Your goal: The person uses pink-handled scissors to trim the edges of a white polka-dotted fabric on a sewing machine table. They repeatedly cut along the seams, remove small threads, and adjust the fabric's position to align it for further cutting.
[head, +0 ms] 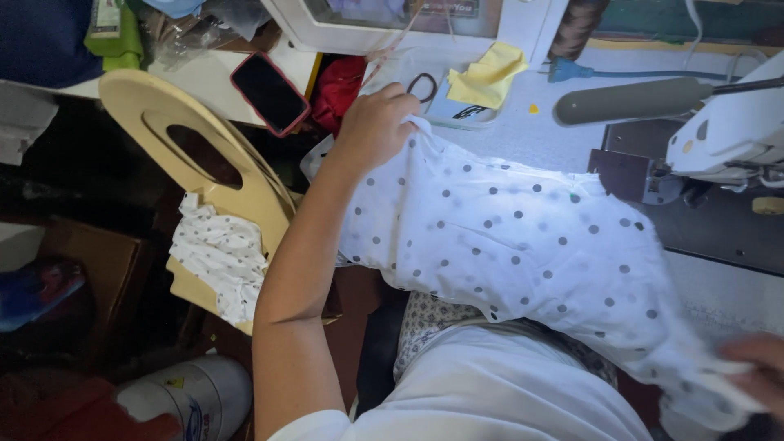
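A white cloth with grey polka dots (523,245) is stretched across the sewing table's edge and over my lap. My left hand (377,122) grips its far corner at the upper middle of the view. My right hand (759,367), blurred at the lower right edge, holds the cloth's other end. The sewing machine head (727,131) stands at the upper right, beyond the cloth, apart from both hands.
A phone in a red case (269,91), small scissors (422,85) and a yellow cloth (490,73) lie at the back of the table. A beige wooden stool (175,122) with more dotted fabric (219,257) stands at my left. A white cylinder (196,396) stands on the floor.
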